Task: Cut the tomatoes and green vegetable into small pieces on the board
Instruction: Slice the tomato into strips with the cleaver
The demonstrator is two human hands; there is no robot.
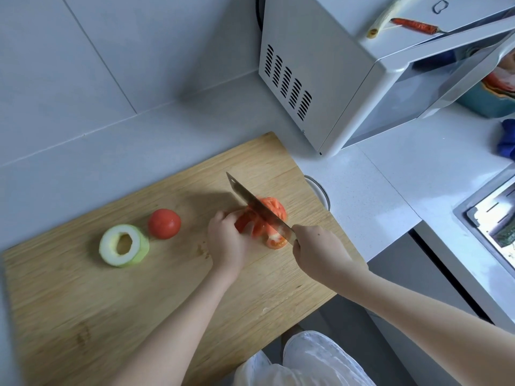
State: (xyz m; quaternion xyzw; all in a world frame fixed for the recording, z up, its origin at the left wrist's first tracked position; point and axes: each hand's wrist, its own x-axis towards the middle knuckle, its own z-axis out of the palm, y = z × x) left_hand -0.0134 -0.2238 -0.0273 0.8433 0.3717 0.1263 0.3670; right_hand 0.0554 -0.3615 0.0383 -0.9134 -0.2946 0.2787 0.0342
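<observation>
A partly sliced tomato (271, 211) lies on the wooden board (83, 302), right of centre. My left hand (227, 240) presses on its left part. My right hand (317, 252) grips the handle of a cleaver (256, 206), whose blade stands across the tomato, with slices on both sides of it. A whole tomato (164, 223) rests further left on the board. Beside that tomato lies a hollow ring of pale green vegetable (124, 245).
A white microwave (348, 79) stands behind the board, with a dried chilli (415, 25) and a pale stalk on top. A round lid rim (320, 190) shows past the board's right edge. A sink (490, 215) lies at the far right.
</observation>
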